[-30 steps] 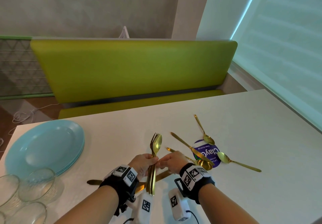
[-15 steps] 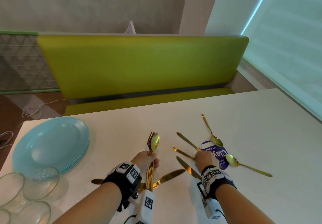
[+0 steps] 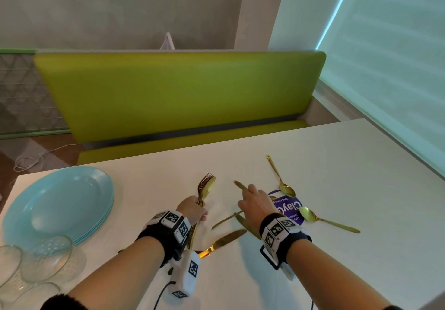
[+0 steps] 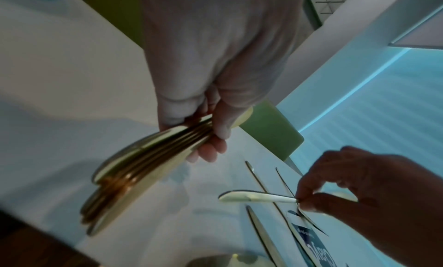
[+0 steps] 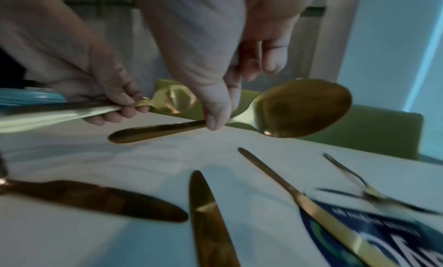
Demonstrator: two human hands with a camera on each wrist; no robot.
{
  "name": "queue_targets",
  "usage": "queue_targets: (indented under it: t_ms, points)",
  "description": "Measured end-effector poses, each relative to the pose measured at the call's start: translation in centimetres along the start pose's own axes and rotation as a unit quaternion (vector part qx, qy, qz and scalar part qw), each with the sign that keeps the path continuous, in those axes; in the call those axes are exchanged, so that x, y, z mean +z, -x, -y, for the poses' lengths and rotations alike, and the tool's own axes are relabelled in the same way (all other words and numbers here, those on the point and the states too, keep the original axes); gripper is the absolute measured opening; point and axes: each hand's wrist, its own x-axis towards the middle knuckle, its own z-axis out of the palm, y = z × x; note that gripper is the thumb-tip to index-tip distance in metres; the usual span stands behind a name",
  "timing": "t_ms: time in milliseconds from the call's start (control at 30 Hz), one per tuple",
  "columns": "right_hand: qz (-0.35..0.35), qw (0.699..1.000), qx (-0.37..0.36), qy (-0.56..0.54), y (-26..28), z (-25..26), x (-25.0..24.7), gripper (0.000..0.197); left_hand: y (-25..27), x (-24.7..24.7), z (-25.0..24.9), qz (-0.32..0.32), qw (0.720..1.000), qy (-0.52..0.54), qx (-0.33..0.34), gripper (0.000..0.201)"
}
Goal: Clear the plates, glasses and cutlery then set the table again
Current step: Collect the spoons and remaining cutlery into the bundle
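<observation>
My left hand (image 3: 195,208) grips a bundle of gold forks and a spoon (image 3: 206,186) by the handles, held upright above the white table (image 3: 337,160). My right hand (image 3: 249,190) pinches a single gold spoon (image 5: 299,108) at its neck between thumb (image 5: 213,110) and fingers. That spoon hangs just above the table, handle toward my left hand. In the left wrist view its handle (image 4: 256,197) sticks out from my right hand (image 4: 299,201). Gold knives (image 3: 226,239) (image 3: 248,225) lie below my hands. Two more spoons (image 3: 281,177) (image 3: 325,220) lie to the right.
A round purple sticker (image 3: 289,208) sits under the loose cutlery. A stack of light blue plates (image 3: 57,203) is at the left, with several clear glasses (image 3: 45,259) in front of it. A green bench (image 3: 180,93) runs behind the table's far edge.
My right hand left the bundle, went right to the loose cutlery by the sticker and has lifted one spoon. My left hand keeps the bundle in place.
</observation>
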Motion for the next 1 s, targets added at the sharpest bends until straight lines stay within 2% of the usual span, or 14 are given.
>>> queue_targets:
  t_ms: [100, 167, 267, 367, 467, 567, 667, 800, 867, 933, 967, 1000]
  points:
    - [-0.007, 0.997, -0.075, 0.013, 0.1, 1.1, -0.9, 0.027, 0.8, 0.6, 0.0, 0.055, 0.998, -0.018, 0.005, 0.010]
    - [-0.007, 0.993, -0.112, 0.027, 0.3, 2.0, -1.3, 0.027, 1.3, 1.2, 0.3, 0.090, 0.995, -0.031, 0.013, 0.018]
    - [-0.025, 0.988, -0.145, 0.039, 0.7, 2.9, -1.8, 0.026, 2.3, 1.8, 0.2, 0.108, 0.986, -0.119, 0.045, 0.014]
    - [-0.054, 0.981, -0.181, 0.035, 1.3, 3.3, -2.3, 0.014, 3.6, 1.9, -0.3, 0.125, 0.973, -0.186, 0.054, 0.014]
    - [-0.055, 0.981, -0.180, 0.049, 1.4, 3.3, -1.4, 0.012, 4.0, 2.4, -0.4, 0.158, 0.985, -0.067, 0.014, 0.028]
    - [-0.059, 0.979, -0.186, 0.053, 1.7, 3.1, -0.9, 0.017, 4.2, 2.8, 0.0, 0.192, 0.980, 0.058, -0.015, 0.030]
    - [-0.058, 0.981, -0.179, 0.039, 2.2, 2.8, -0.5, 0.016, 4.4, 3.4, 0.3, 0.199, 0.978, 0.053, 0.013, 0.022]
    - [-0.062, 0.986, -0.157, -0.010, 2.7, 2.2, 0.8, 0.023, 4.4, 4.3, 0.6, 0.192, 0.980, 0.029, 0.042, 0.020]
    - [-0.092, 0.987, -0.117, -0.067, 3.3, 1.6, 1.0, 0.024, 4.3, 4.7, 0.5, 0.192, 0.980, 0.025, 0.053, 0.020]
    - [-0.122, 0.980, -0.064, -0.144, 4.0, 0.7, 1.1, 0.015, 4.1, 5.2, 0.3, 0.182, 0.981, 0.032, 0.051, 0.022]
    - [-0.123, 0.974, -0.024, -0.186, 4.3, -0.1, 1.1, 0.010, 4.0, 5.4, 0.2, 0.173, 0.983, 0.032, 0.045, 0.021]
    - [-0.099, 0.971, 0.024, -0.218, 4.7, -0.9, 1.2, 0.017, 3.8, 5.7, 0.1, 0.164, 0.985, 0.028, 0.040, 0.020]
